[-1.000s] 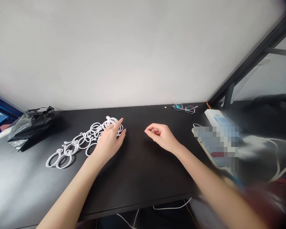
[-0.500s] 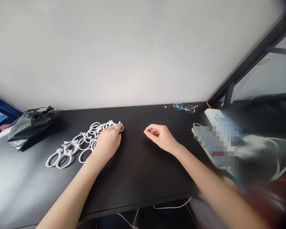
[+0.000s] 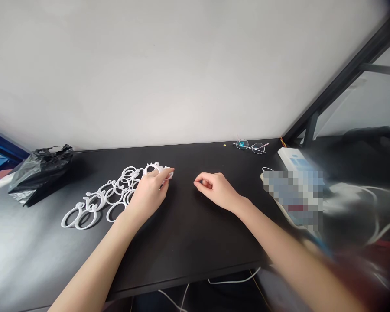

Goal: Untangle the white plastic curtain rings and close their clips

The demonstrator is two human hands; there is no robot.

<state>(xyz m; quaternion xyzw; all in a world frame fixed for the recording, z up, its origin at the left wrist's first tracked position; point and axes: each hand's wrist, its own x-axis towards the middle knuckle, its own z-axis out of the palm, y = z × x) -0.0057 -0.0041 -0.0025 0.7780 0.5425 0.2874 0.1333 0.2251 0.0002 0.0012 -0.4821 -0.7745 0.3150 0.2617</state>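
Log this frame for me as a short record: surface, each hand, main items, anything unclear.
Surface: black table against a pale wall
Left hand: over the right end of the white rings
Right hand: fingers curled above the table, nothing visible in it
Far left: black plastic bag
Back right: eyeglasses
Right side: white box, partly pixelated
Unclear: whether the left hand grips a ring; the number of rings, since they overlap
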